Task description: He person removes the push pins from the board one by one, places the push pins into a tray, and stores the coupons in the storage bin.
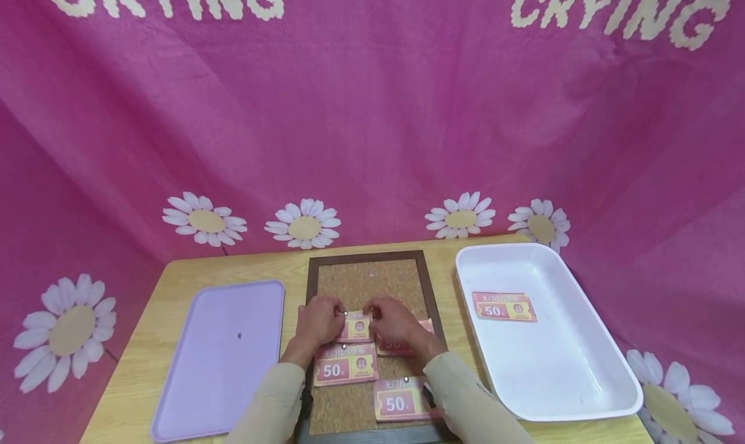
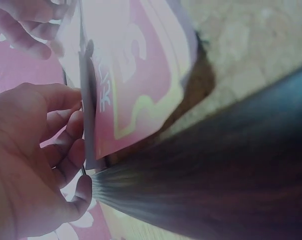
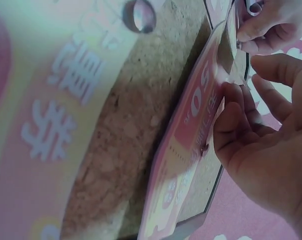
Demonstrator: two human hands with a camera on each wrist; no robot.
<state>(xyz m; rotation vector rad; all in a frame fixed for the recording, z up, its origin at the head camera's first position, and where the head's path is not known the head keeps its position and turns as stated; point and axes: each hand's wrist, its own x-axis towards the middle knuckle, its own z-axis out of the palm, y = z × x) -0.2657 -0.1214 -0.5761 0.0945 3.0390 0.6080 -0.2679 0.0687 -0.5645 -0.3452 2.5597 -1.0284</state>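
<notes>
Between my two hands, a pink and yellow 50 coupon (image 1: 359, 328) lies near the middle of the cork board (image 1: 372, 279). My left hand (image 1: 321, 321) holds it at its upper left, where a small pin head (image 1: 346, 314) shows. At its upper right edge, my right hand (image 1: 398, 321) pinches it with curled fingers. A second coupon (image 1: 423, 326) is partly covered by the right hand. Two more, a lower left coupon (image 1: 343, 370) and a lower right coupon (image 1: 396, 405), each have a round-headed pin at the top. The left wrist view shows curled left fingers (image 2: 70, 135) along a coupon's edge.
A lilac tray (image 1: 233, 366) with one small dark speck lies left of the board. To the right stands a deep white tray (image 1: 559, 366) holding one loose coupon (image 1: 504, 307). Behind the wooden table (image 1: 256, 267) hangs a magenta curtain (image 1: 372, 121).
</notes>
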